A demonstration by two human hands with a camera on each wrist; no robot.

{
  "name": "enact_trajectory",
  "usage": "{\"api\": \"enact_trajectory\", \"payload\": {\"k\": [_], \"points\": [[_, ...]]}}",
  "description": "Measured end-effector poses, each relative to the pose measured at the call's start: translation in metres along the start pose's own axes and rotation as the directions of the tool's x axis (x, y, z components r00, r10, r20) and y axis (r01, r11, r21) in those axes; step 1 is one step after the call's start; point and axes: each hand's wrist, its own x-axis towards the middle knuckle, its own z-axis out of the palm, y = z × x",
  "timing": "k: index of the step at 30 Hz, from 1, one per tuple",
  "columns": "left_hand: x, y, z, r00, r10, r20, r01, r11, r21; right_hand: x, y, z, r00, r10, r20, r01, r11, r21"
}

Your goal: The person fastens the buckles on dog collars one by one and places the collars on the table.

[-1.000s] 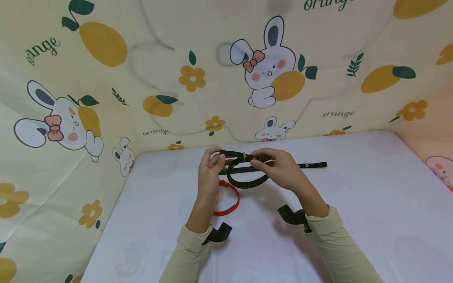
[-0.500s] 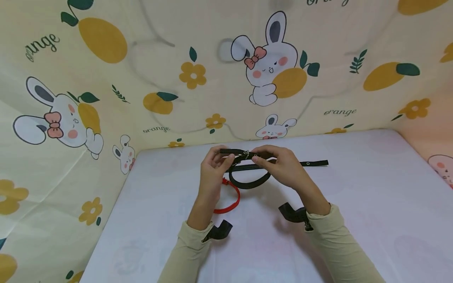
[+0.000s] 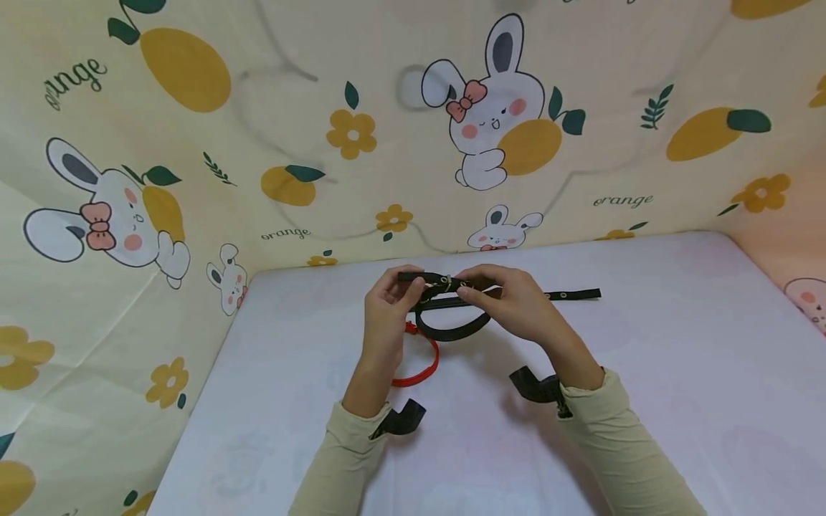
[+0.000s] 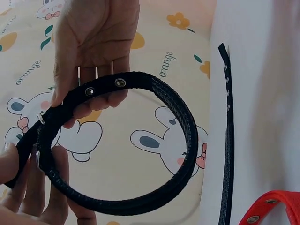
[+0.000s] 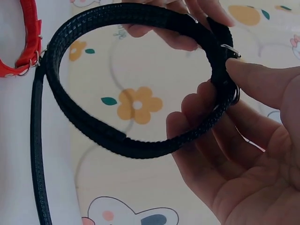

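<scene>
Both hands hold up a black pet collar, bent into a closed ring, above the table. Its strap end passes through a metal buckle, and metal eyelets line the band. The left hand pinches the strap by the free end, left of the buckle. On the other side, the right hand grips the band between thumb and fingers close to the buckle. Behind the ring, a second black collar lies stretched out on the table, partly hidden by the hands. A red collar rests below the left hand, partly covered by it.
A white table spreads under the hands. Cream cloth printed with rabbits and oranges hangs behind it and along its sides. Black wrist mounts stick out from the sleeves.
The left thumb has shifted right along the strap, nearer the buckle. The head view has tilted slightly down. Both hands keep their hold on the black collar.
</scene>
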Motion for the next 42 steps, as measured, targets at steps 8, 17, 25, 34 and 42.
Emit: {"api": "enact_trajectory", "payload": {"k": [8,17,25,34,42], "points": [[0.002,0.003,-0.002,1.000,-0.018,-0.021,0.018,1.000,-0.008,0.001,0.001,-0.003,1.000,-0.007,-0.002,0.007,1.000,-0.014],[0.001,-0.003,-0.003,0.999,0.011,0.032,-0.010,1.000,-0.012,-0.001,0.002,-0.003,0.999,-0.024,-0.040,0.025,1.000,0.005],[-0.001,-0.007,-0.001,0.994,0.076,0.075,-0.090,0.973,0.211,-0.003,0.002,-0.005,0.998,0.017,-0.067,-0.013,0.999,0.047],[0.000,-0.007,-0.002,0.975,0.194,0.110,-0.218,0.935,0.282,-0.002,0.002,-0.006,0.998,0.010,-0.064,-0.005,0.997,0.074],[-0.001,-0.006,-0.003,0.967,0.218,0.135,-0.246,0.936,0.251,-0.002,0.002,-0.005,0.999,0.029,-0.044,-0.025,0.997,0.079]]}}
